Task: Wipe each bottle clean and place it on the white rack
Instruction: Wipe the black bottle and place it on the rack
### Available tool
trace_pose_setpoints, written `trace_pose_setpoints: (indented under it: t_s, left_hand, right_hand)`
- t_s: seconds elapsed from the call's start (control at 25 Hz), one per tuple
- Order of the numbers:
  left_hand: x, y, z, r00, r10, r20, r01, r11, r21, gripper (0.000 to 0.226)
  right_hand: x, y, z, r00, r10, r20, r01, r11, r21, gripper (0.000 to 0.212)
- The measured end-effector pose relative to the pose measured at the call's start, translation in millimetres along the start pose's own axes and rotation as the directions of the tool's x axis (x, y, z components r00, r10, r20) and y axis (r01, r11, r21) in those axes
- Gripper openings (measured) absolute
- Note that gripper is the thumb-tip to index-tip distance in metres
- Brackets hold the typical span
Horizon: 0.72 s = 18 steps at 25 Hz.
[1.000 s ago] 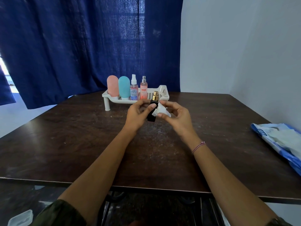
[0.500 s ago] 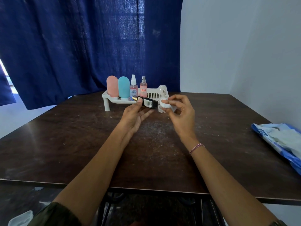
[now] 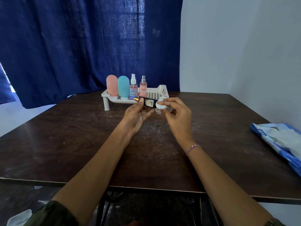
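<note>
The left hand merely pinches the black bottle, so the wipe clutched in the right hand could knock it loose

The frame crops the blue packet; print on the clear spray bottle is illegible.

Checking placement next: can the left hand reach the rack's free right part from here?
Probably yes. The left hand holds the black bottle right before the rack; four bottles fill its left part, the right part shows bare floor, and the right hand with the wipe sits off to the side.
</note>
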<state>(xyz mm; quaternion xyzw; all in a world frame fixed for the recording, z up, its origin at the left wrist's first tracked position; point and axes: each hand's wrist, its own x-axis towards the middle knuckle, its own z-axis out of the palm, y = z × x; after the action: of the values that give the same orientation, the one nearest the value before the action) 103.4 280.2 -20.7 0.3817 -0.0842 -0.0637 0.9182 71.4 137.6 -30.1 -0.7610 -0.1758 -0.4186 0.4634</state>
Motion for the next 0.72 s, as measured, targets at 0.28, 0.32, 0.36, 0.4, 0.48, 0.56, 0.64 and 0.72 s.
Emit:
trace_pose_setpoints:
  t_s: [0.28,0.32,0.36,0.4,0.48,0.56,0.64,0.72]
  left_hand:
    - [3.9,0.4,-5.1,0.999,0.018,0.048,-0.021,0.997,0.068,0.023]
    - [3.6,-0.5,-4.7,0.999,0.015,0.045,-0.019,0.996,0.087,0.023]
    - [3.9,-1.6,-5.2,0.999,0.012,0.040,-0.017,0.994,0.110,0.025]
    - [3.9,-2.2,-5.4,0.999,0.010,0.047,-0.016,0.992,0.126,0.029]
    - [4.6,-2.3,-6.5,0.996,-0.003,0.084,-0.010,0.988,0.155,0.035]
    - [3.8,-4.2,-6.4,0.990,-0.035,0.134,0.004,0.974,0.225,0.031]
    - [1.0,-5.7,-6.0,0.980,-0.076,0.185,0.013,0.947,0.321,0.031]
    - [-0.7,-6.3,-6.1,0.962,-0.136,0.236,0.034,0.919,0.393,0.038]
  right_hand:
    - [-0.3,-2.8,0.4,0.987,-0.068,0.147,0.062,0.997,0.042,0.021]
    - [1.1,-2.6,-1.3,0.994,-0.042,0.100,0.036,0.998,0.057,0.021]
    - [2.8,-1.8,-3.2,0.998,-0.014,0.053,0.011,0.998,0.065,0.021]
    - [4.4,-1.8,-4.7,0.999,-0.002,0.038,0.000,0.998,0.065,0.021]
    - [4.5,-3.4,-4.7,0.995,-0.016,0.098,0.011,0.999,0.049,0.021]
    - [3.0,-4.4,-4.7,0.992,-0.014,0.129,0.009,0.999,0.045,0.022]
    - [4.2,-3.2,-7.2,0.995,0.020,0.101,-0.025,0.998,0.056,0.021]
    - [6.8,-0.5,-12.5,0.996,0.065,0.062,-0.069,0.996,0.059,0.020]
